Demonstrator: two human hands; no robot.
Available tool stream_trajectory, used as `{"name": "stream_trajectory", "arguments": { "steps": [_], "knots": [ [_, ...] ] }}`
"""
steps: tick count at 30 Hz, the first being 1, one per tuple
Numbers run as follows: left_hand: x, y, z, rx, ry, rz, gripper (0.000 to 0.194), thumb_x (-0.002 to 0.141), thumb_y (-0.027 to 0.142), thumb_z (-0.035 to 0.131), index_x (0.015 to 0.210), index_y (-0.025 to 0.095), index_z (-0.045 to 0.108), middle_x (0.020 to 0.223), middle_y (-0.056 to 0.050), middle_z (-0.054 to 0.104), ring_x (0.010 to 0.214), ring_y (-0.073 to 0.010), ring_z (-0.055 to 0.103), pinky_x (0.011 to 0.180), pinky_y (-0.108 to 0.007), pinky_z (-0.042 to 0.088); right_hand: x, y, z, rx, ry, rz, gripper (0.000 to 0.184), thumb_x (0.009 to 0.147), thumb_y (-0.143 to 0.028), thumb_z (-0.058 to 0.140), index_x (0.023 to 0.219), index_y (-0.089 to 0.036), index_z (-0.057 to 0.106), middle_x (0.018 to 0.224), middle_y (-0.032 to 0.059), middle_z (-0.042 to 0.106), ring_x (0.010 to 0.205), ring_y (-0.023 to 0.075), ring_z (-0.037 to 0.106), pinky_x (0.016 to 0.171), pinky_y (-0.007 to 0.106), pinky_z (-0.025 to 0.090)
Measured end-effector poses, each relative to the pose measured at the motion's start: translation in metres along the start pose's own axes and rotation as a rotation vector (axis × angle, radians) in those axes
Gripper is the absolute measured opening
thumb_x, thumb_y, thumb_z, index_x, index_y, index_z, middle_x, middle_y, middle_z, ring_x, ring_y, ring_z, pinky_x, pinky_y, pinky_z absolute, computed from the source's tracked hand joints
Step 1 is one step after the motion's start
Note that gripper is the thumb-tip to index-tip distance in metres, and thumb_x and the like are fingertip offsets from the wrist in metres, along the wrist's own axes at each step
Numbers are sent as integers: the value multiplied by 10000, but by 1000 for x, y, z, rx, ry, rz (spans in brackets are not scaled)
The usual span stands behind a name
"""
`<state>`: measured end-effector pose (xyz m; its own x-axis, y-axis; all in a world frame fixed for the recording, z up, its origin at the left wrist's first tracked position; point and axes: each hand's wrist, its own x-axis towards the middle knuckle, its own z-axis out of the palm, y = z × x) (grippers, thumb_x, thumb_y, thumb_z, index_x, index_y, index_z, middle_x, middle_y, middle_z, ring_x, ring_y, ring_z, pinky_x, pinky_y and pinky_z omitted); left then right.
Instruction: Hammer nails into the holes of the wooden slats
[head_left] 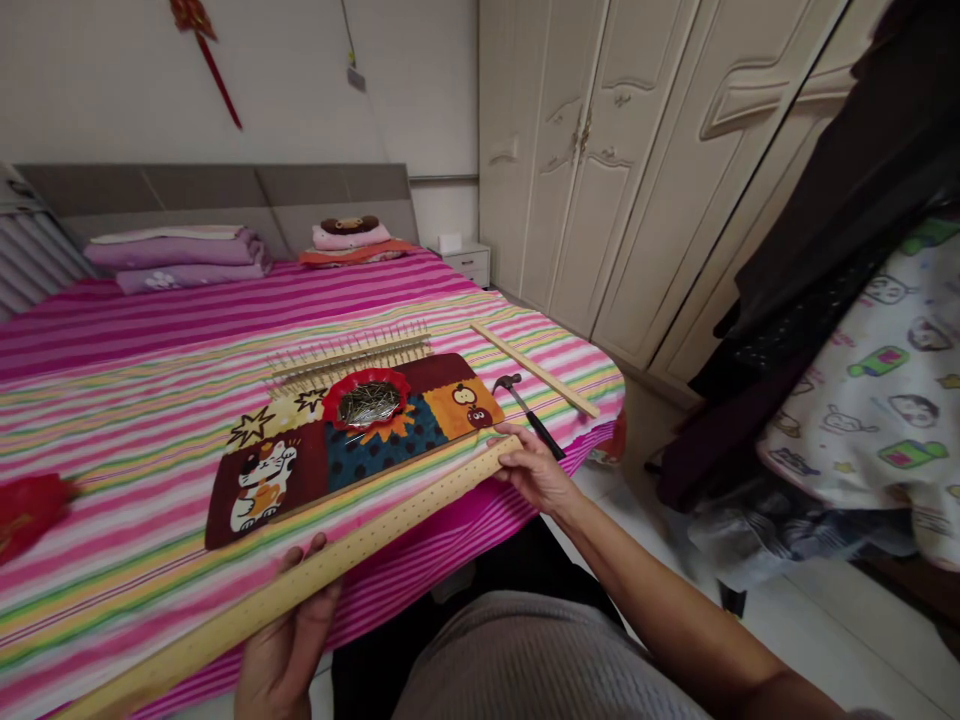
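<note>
A long pale wooden strip (390, 522) dotted with rows of small holes or marks slants across the front of the bed. My left hand (289, 630) is closed around it from below, thumb and fingers on either side. My right hand (534, 468) pinches its far right end. Just beyond lies a patterned mat (382, 460) with a cat and apples on it. On the mat rests a red scalloped bowl (405, 380) full of nails (371, 402). Behind the bowl are wooden strips studded with upright nails (352, 352).
A claw hammer (534, 415) and a plain wooden strip (536, 370) lie right of the mat. A red object (34, 510) is at the left edge. Folded purple bedding (180, 262) sits near the headboard. Hanging clothes (862, 400) and a wardrobe (555, 170) stand on the right.
</note>
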<state>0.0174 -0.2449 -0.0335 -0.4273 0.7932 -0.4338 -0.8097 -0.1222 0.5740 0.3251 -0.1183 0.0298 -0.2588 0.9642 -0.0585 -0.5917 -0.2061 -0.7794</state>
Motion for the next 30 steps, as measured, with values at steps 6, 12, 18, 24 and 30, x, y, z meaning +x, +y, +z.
{"name": "stream_trajectory", "arguments": {
  "steps": [6, 12, 18, 24, 30],
  "knots": [
    [-16, -7, 32, 0, 32, 4, 238, 782, 54, 555, 778, 234, 710, 898, -27, 738, 915, -155, 675, 901, -326, 511, 1, -1, -9, -13, 78, 40, 392, 543, -61, 691, 890, -238, 650, 836, -8, 678, 695, 144, 615, 552, 242, 519],
    [-31, -9, 44, 36, -32, 11, 284, 675, -14, 599, 790, 225, 702, 959, -34, 730, 942, -176, 663, 886, -367, 520, 4, 7, -22, -49, 161, 95, 345, 589, -54, 682, 884, -229, 643, 768, -12, 665, 623, 121, 602, 477, 207, 499],
    [-37, -13, 33, 142, -201, 6, 344, 572, -4, 686, 857, 187, 700, 1060, -62, 704, 1033, -235, 637, 898, -375, 527, 9, 20, -35, -138, 246, 192, 158, 679, -155, 715, 778, -193, 597, 580, -12, 606, 435, 105, 567, 345, 195, 422],
    [-25, -19, 41, 157, 4, 32, 219, 725, 1, 583, 854, 154, 669, 831, -41, 724, 817, -164, 685, 736, -289, 581, 11, 22, -32, -143, 248, 176, 118, 741, -240, 665, 769, -210, 554, 619, 3, 634, 522, 135, 645, 395, 200, 474],
    [1, -9, 60, 223, 137, -23, 130, 816, 42, 520, 762, 122, 607, 714, -56, 694, 659, -131, 677, 661, -245, 576, 39, 25, -25, -235, 224, 122, 125, 753, -215, 654, 785, -208, 534, 641, -8, 632, 516, 130, 637, 367, 189, 434]
  ]
}}
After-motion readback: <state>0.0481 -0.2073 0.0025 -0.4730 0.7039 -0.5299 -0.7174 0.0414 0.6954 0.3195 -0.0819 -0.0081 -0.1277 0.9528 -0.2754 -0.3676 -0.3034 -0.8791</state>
